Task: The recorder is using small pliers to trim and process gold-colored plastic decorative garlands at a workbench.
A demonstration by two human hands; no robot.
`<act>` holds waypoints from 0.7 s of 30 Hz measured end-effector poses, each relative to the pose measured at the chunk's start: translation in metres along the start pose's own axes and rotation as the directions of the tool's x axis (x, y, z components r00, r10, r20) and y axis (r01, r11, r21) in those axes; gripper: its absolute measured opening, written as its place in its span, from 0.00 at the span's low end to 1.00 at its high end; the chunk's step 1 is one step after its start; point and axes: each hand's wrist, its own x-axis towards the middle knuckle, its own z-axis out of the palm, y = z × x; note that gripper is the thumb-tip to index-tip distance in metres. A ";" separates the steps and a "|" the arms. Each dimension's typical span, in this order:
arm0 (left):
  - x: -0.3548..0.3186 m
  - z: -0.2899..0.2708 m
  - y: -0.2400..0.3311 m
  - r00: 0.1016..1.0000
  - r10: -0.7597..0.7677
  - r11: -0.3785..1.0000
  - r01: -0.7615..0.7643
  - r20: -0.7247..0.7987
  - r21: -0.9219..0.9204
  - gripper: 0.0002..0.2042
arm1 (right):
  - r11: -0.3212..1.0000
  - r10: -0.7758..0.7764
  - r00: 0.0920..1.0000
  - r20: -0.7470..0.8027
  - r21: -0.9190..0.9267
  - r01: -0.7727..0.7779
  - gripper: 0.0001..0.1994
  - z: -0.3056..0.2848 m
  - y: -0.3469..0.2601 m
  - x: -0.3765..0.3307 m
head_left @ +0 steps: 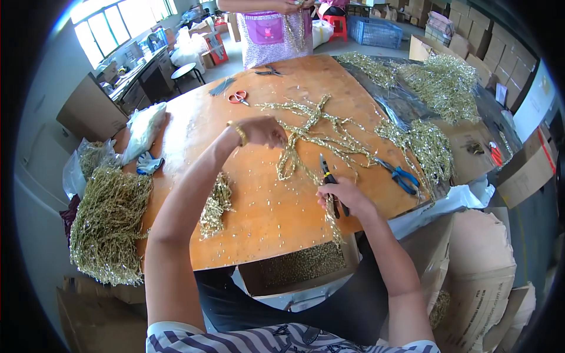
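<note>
Our left hand (262, 130) bends over gold strands (301, 134), fingers curled at them; whether pinching, we cannot tell. Our right hand (346, 196) grips black-and-yellow pliers (327, 177), tips pointing away from us, probably for ready use. Strands lie spread across mid-table (259, 241), likely for easy reach. Blue-handled pliers (395, 170) rest just beside; gold bundle (112, 217) sits at left edge, perhaps keeping bulk aside.

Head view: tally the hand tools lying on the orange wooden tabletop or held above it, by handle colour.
Red-handled scissors: 1
Blue-handled pliers: 1
Black-and-yellow pliers, in the right hand: 1
Dark pliers-like tool, far edge: 1
Total: 4
</note>
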 end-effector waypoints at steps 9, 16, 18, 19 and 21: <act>0.117 0.018 -0.076 0.936 0.051 0.895 0.112 -0.349 0.432 0.11 | 0.989 0.096 0.994 -0.044 0.115 -0.090 0.11 -0.011 0.000 0.027; 0.130 0.031 -0.078 0.891 0.118 0.750 0.210 -0.439 0.628 0.20 | 0.990 0.103 0.993 -0.060 0.105 -0.096 0.12 -0.014 -0.003 0.030; 0.113 0.031 -0.088 0.853 0.081 0.788 0.262 -0.515 0.557 0.23 | 0.990 0.088 0.995 -0.043 0.119 -0.082 0.12 -0.010 -0.003 0.032; 0.099 0.030 -0.089 0.827 0.073 0.806 0.280 -0.557 0.521 0.24 | 0.990 0.091 0.995 -0.034 0.114 -0.086 0.12 -0.008 -0.003 0.033; 0.067 0.029 -0.091 0.798 -0.004 0.838 0.332 -0.603 0.433 0.26 | 0.997 0.065 0.997 -0.050 0.045 -0.063 0.12 -0.003 -0.002 0.039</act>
